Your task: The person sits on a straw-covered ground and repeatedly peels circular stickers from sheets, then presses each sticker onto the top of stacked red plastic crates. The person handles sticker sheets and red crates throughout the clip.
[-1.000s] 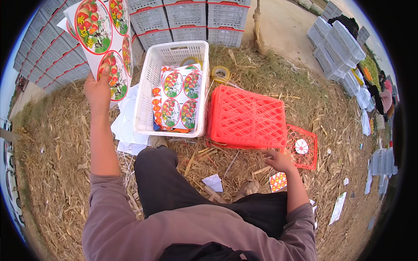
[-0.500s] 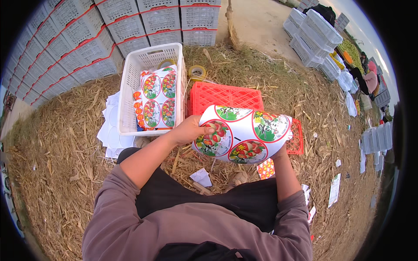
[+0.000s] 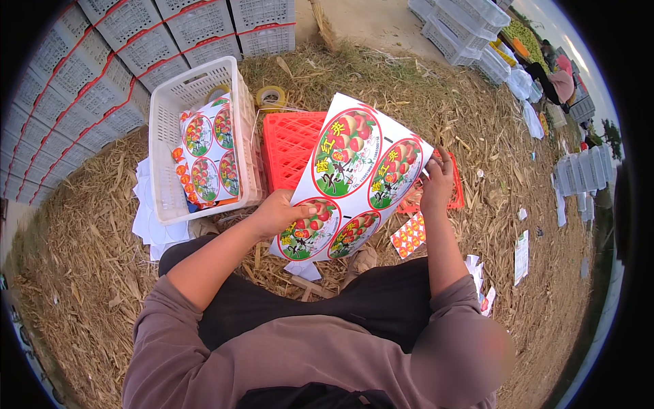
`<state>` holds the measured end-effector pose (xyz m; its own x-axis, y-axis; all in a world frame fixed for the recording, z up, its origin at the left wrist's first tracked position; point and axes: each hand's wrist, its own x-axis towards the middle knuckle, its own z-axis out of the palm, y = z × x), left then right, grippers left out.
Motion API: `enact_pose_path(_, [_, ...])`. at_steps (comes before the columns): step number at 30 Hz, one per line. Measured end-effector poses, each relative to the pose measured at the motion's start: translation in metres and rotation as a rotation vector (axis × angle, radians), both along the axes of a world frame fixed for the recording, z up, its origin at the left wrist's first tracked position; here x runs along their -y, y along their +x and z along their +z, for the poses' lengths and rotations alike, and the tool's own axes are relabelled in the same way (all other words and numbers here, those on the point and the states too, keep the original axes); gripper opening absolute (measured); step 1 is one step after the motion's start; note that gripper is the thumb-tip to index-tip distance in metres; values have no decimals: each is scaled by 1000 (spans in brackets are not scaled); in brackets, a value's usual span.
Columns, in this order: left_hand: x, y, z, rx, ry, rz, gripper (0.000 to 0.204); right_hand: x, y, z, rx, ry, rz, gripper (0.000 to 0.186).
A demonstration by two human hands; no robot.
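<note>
My left hand (image 3: 286, 215) grips the lower left of a white sheet of round, colourful fruit stickers (image 3: 347, 177), thumb on top. My right hand (image 3: 436, 180) holds the sheet's upper right edge with curled fingers. The tilted sheet hides part of a red plastic crate (image 3: 289, 146). Left of that, a white crate (image 3: 163, 184) holds more round-sticker sheets (image 3: 208, 136) and small orange stickers. Two tape rolls (image 3: 271, 95) show behind, one partly hidden. Loose white papers (image 3: 146, 225) lie beside the white crate. A small orange-red sticker sheet (image 3: 407, 235) lies below my right hand.
Grey crates (image 3: 102, 68) stand stacked at the back left. Plastic-covered crates (image 3: 456, 27) and more stacked crates (image 3: 579, 170) line the right. Other people (image 3: 558, 85) sit far right beside pale green produce. A red openwork piece (image 3: 449, 201) lies on the straw-covered ground.
My left hand has brought the sheet down and rightward from the upper left. My right hand has taken hold of it, and both have since turned its right end upward.
</note>
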<state>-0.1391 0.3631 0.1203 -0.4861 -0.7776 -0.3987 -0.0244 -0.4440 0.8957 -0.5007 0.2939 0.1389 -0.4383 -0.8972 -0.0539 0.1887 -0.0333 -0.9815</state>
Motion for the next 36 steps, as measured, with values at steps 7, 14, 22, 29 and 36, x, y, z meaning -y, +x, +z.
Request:
enact_pose_path(7, [-16,-18,-3,-15,-79,-45,29,-57,64,10,-1305,-569,844,66])
enact_pose_path(14, [-29,-25,3,174,-687,42,24,-61,95,-14,-893,-657,811,45])
enact_pose_path(22, [-33,-22,2,439,-991,-1,30,-73,102,-31,-748,-505,804,33])
enact_pose_path(29, [-33,-24,11,426,-974,32,30,-72,100,-25,-643,-373,822,33])
enact_pose_path(36, [-34,-26,13,442,-979,39,28,-70,101,-23,-641,-477,835,32])
